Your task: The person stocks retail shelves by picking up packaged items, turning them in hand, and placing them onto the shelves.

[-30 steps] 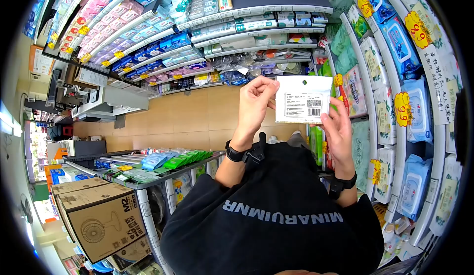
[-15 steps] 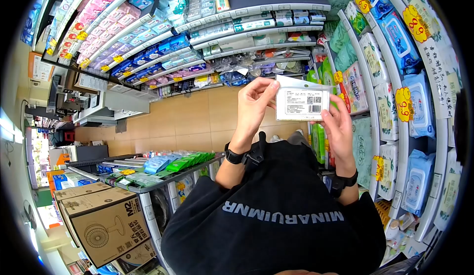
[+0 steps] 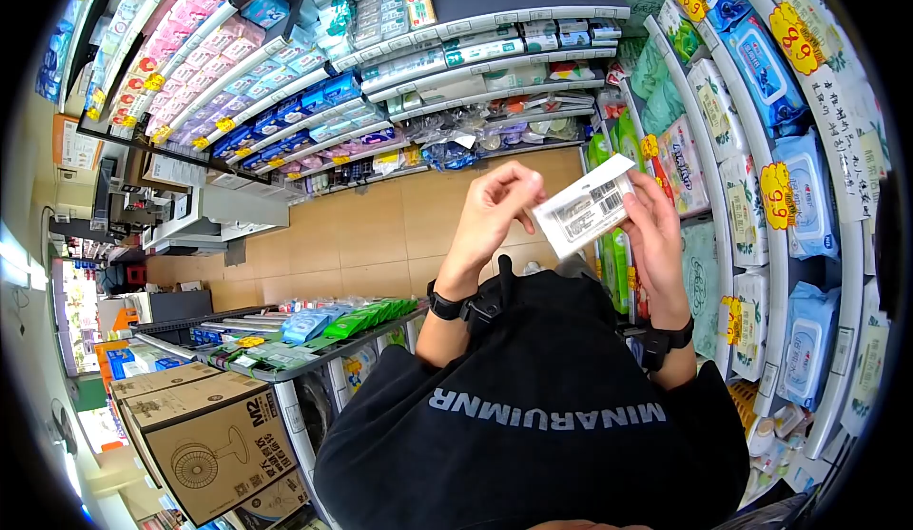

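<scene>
A flat white packet [image 3: 584,209] with a hang-hole tab, printed text and a barcode is tilted in front of my chest. My right hand [image 3: 652,224] grips its right end, thumb on the printed face and fingers behind. Close to the packet's left corner is my left hand [image 3: 499,209], its fingers half curled and apart, with nothing visible in them. Dark bands circle both wrists. The packet's other side is hidden.
Shelves of wet-wipe packs [image 3: 804,197] with yellow price tags rise close on my right. Ahead, a long shelf [image 3: 495,59] holds packaged goods above the tiled floor [image 3: 371,221]. To my left are a low display rack [image 3: 314,335] and a fan carton [image 3: 209,444].
The packet has turned from level to slanted, its right end higher and its face angled. My left hand has come off its left edge; my right hand keeps its hold.
</scene>
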A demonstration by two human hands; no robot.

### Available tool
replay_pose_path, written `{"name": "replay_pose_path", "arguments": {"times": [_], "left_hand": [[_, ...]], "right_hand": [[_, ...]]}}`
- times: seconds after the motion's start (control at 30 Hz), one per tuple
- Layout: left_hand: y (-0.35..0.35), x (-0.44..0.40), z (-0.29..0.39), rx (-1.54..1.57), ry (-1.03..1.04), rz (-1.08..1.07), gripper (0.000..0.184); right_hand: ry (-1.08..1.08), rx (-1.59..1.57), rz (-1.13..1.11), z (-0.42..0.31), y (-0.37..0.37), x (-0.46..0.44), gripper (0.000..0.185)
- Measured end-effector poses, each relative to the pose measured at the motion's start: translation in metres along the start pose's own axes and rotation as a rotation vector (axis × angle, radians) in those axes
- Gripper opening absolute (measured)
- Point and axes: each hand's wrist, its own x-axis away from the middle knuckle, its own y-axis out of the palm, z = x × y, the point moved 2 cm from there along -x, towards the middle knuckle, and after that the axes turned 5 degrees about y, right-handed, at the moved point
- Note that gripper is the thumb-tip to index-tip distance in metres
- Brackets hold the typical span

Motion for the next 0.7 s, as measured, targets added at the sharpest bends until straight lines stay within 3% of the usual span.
{"name": "replay_pose_path", "arguments": {"times": [0.1, 0.4, 0.6, 0.7], "left_hand": [[0.008, -0.001, -0.004, -0.019, -0.056, -0.139, 0.017], [0.021, 0.001, -0.004, -0.081, -0.214, -0.242, 0.024], [0.018, -0.004, -0.007, -0.113, -0.183, -0.184, 0.024], [0.018, -0.006, -0.006, -0.039, -0.109, -0.030, 0.026]], "right_hand": [[0.000, 0.011, 0.023, -0.005, 0.003, -0.001, 0.035], [0.135, 0.121, -0.116, 0.004, 0.000, -0.007, 0.027], [0.193, 0.044, -0.126, 0.009, 0.001, -0.005, 0.029], [0.184, 0.075, -0.164, 0.013, -0.004, -0.002, 0.034]]}}
